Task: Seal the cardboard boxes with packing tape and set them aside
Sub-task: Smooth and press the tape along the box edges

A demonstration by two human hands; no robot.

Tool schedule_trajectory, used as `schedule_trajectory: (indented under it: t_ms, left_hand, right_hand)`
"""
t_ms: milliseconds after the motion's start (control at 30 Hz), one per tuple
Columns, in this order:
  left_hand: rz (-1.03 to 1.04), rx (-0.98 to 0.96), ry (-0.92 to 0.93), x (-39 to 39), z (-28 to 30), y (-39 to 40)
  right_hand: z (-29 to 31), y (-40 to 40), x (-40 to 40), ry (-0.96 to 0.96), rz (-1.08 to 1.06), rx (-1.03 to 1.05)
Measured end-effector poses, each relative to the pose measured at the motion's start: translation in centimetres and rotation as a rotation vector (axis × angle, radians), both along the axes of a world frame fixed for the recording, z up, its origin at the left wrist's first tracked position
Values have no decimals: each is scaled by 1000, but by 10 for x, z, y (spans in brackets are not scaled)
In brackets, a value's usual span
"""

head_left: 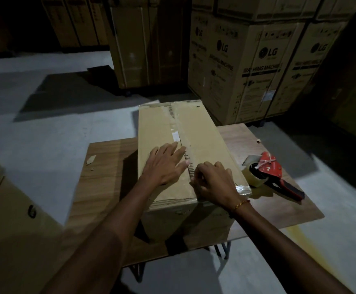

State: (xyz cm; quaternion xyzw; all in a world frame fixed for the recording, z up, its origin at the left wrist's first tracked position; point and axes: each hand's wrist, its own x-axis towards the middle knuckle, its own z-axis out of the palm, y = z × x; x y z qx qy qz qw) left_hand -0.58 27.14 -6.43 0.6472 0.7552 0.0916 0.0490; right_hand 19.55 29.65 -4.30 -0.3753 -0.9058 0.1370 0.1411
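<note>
Pressing tape (pixel 183 141) along the box (pixel 206 145) seam, the left hand (pixel 164 164) lay flat, fingers spread; the right hand (pixel 213 183), fingers curled, likely pinched its edge. Dispenser (pixel 270 175) rested nearby.

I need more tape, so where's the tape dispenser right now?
In the head view, the red tape dispenser lies on the wooden table, right of the cardboard box and beyond the right hand.

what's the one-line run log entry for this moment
left hand flat on brown cardboard box | right hand pressing seam tape | red tape dispenser idle
</note>
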Motion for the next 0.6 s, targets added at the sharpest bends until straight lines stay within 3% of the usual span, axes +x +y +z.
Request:
schedule_trajectory:
  t_ms: [167,300,467,600]
  left_hand:
    - [85,-160,-27,1,4,10]
    - [90,-262,-74,-1,11,16]
    - [78,-232,-25,1,10,14]
    - [45,-188,13,4,9,12]
  right_hand:
    - [-4,5,-18,-32,-123,-3]
    - [-7,6,-19,-49,-92,11]
    - [-13,-1,-2,-119,57,124]
    - [-5,5,1,-194,89,76]
